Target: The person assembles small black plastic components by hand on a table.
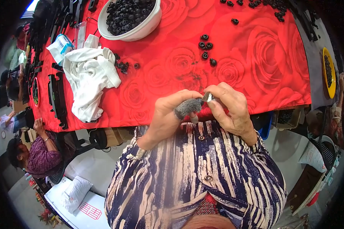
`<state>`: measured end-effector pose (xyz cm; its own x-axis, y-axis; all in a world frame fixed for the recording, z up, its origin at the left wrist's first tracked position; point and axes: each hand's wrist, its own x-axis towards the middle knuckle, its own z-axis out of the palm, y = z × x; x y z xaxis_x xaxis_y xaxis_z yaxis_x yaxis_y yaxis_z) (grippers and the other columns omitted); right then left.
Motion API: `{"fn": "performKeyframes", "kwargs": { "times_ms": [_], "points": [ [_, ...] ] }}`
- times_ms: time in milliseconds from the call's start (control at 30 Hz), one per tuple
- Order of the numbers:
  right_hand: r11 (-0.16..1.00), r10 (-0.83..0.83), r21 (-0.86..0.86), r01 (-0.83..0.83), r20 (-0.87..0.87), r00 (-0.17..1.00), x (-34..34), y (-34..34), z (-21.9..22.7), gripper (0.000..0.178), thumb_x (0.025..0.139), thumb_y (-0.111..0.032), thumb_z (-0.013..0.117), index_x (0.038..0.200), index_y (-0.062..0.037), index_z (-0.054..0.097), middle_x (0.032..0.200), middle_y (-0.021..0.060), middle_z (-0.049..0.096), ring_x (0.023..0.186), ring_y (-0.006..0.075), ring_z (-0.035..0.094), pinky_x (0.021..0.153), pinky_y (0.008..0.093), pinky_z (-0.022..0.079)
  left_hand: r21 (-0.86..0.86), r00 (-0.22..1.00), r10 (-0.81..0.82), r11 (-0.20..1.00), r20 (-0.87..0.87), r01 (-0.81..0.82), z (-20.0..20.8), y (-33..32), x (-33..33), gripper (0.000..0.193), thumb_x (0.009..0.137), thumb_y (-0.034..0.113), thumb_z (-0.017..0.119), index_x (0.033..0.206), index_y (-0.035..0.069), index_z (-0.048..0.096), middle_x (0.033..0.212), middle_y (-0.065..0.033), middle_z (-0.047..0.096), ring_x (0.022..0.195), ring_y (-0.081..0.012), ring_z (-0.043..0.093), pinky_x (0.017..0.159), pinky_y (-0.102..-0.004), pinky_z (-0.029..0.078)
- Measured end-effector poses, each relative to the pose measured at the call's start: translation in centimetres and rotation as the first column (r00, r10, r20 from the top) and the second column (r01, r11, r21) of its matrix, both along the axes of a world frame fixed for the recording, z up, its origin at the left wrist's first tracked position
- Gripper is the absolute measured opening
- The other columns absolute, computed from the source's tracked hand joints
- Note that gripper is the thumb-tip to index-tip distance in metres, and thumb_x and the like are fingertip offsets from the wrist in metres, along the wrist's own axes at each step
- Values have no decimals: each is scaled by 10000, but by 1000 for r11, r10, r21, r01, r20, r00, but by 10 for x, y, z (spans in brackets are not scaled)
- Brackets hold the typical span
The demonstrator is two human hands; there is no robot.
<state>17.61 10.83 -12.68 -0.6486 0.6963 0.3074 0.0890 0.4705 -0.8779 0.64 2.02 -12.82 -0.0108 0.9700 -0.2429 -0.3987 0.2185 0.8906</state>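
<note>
2 hands (233,110) hover by a red rose-patterned tablecloth (263,65), grey floor (283,149) below.

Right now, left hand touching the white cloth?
Apart. The head view shows a stretch of red tablecloth between the left hand and the white cloth.

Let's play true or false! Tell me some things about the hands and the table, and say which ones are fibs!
1. The white bowl holds lots of black pieces. True.
2. The tablecloth is plain blue. False: it is red with roses.
3. The left hand wears something grey and fuzzy. True.
4. The white cloth lies right of both hands. False: it lies left of them.
5. The right hand pinches a shiny piece. True.
</note>
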Motion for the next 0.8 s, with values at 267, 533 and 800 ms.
{"fn": "performKeyframes", "kwargs": {
  "times_ms": [267,533,800],
  "points": [
    [991,131,-26,-130,21,991,5,3,-1,230,730,11,619,957,8,578,724,129,529,581,264,545,507,335,419,-58,997,-2,998,72,6,-1,1,0,202,883,7,522,1061,-27,611,908,-48,597,733,-87,579,619,-204,478],
    [1000,-5,-21,5,1,1000,1,3,-3,202,770,2,600,970,9,574,727,127,533,590,270,547,516,347,425,-62,998,14,998,66,-10,-2,2,1,218,861,-39,522,1058,-25,615,903,-48,601,736,-93,585,612,-209,487],
    [999,24,-29,-23,47,999,2,4,-5,217,755,-1,602,970,2,579,711,126,521,580,271,544,508,351,424,-86,999,18,996,44,-14,0,4,1,247,847,-76,500,1057,-19,616,908,-44,596,723,-92,580,609,-204,480]
  ]
}}
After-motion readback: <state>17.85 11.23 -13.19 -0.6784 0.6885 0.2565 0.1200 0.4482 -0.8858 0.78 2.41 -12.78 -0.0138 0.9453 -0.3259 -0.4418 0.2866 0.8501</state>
